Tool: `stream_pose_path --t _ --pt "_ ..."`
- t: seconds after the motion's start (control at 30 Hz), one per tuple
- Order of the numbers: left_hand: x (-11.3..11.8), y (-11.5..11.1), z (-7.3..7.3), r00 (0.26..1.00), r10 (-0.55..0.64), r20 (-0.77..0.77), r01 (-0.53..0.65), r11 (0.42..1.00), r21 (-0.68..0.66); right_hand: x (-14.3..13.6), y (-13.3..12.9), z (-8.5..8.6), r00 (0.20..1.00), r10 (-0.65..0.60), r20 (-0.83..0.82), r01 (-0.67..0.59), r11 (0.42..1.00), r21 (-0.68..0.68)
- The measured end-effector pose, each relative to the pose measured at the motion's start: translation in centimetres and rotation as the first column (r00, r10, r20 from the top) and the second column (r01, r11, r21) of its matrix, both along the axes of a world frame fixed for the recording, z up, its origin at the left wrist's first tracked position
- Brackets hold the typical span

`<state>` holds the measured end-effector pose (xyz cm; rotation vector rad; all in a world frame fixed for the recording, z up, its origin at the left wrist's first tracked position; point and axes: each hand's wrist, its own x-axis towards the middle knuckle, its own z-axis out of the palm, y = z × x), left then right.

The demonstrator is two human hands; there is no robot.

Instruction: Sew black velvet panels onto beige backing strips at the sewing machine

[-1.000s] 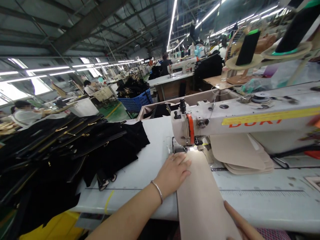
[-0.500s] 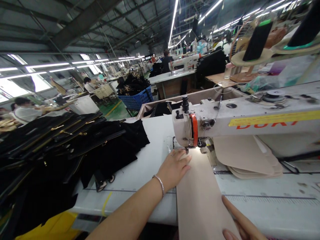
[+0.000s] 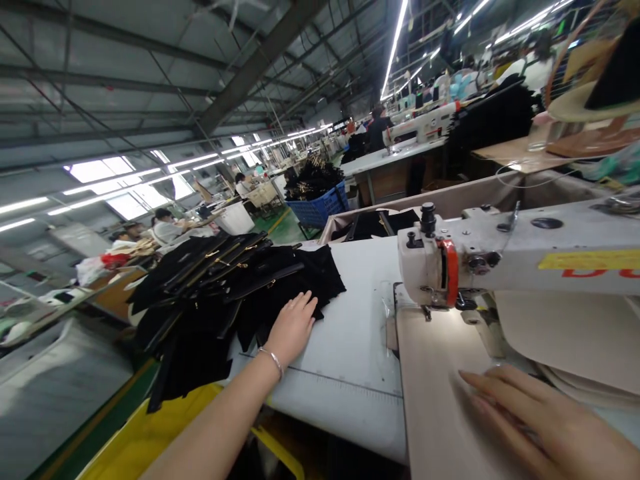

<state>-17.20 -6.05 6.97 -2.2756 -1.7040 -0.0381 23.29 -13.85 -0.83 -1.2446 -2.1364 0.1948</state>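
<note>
My left hand point(image 3: 294, 325), with a silver bangle at the wrist, lies on the front edge of a pile of black zippered fabric pieces point(image 3: 260, 287); its fingers are stretched out and reach onto the top fabric. A long beige panel point(image 3: 435, 373) lies on the sewing machine bed, its far end at the needle area of the white sewing machine point(image 3: 415, 267) with an orange band. Over the panel's right side, my right hand point(image 3: 535, 413) hovers or rests with fingers extended; contact is hard to judge.
Stacked beige pieces point(image 3: 565, 333) lie under the machine arm. Behind the machine stands a beige-lined bin point(image 3: 480, 193) with black pieces in it. A yellow container point(image 3: 160, 433) is below the table's left edge. A blue crate point(image 3: 320, 208) stands farther off.
My left hand has left the panel near the needle and gone left to the black pile. My right hand has moved up over the panel. The view has turned left.
</note>
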Motion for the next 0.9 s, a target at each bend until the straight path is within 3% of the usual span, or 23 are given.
stream_pose_path --t 0.13,0.27,0.37,0.43,0.47,0.53,0.6,0.67,0.73,0.8,0.9 --pt "-1.5 -0.2 0.2 0.997 0.02 -0.068 -0.02 1.0 0.005 -1.6 3.6 0.4 0.978 0.078 0.193 -0.079 0.997 -0.001" --pt "-1.5 -0.1 3.5 0.996 0.08 -0.05 -0.077 0.995 0.061 -1.6 4.7 -0.9 0.973 0.08 0.214 -0.082 0.997 -0.001" --pt "0.1 -2.1 6.1 0.996 0.093 -0.013 -0.09 0.987 0.132 -1.4 4.5 -1.2 0.971 0.089 0.221 -0.089 0.996 -0.009" --pt "2.5 -4.5 6.5 1.0 0.002 0.001 -0.002 0.996 0.089 -1.5 4.4 -1.0 0.968 0.086 0.237 -0.087 0.996 -0.01" --pt "4.0 -5.7 6.2 0.997 -0.083 0.007 0.083 0.996 0.016 -1.6 4.3 -0.9 0.966 0.076 0.248 -0.077 0.997 -0.005" --pt "6.8 -7.2 5.1 0.953 -0.283 0.109 0.301 0.923 -0.238 -1.8 4.3 -0.5 0.964 0.046 0.264 -0.054 0.998 0.022" --pt "8.5 -6.9 3.7 0.913 -0.339 0.228 0.403 0.843 -0.358 -2.0 4.3 -0.3 0.963 0.026 0.268 -0.042 0.998 0.054" --pt "8.8 -5.1 2.3 0.943 -0.25 0.22 0.305 0.914 -0.269 -2.1 4.3 -0.1 0.962 0.026 0.273 -0.047 0.996 0.071" --pt "7.8 -3.1 1.0 0.991 -0.052 0.12 0.061 0.995 -0.079 -2.1 4.3 0.1 0.959 0.02 0.283 -0.043 0.996 0.074" --pt "6.3 -2.0 -0.3 0.989 0.14 0.044 -0.142 0.988 0.058 -2.1 4.2 0.2 0.958 0.009 0.288 -0.03 0.997 0.067" --pt "4.3 -2.7 -2.4 0.955 0.289 0.07 -0.296 0.945 0.14 -2.2 4.2 0.4 0.96 0.0 0.278 -0.017 0.998 0.059"
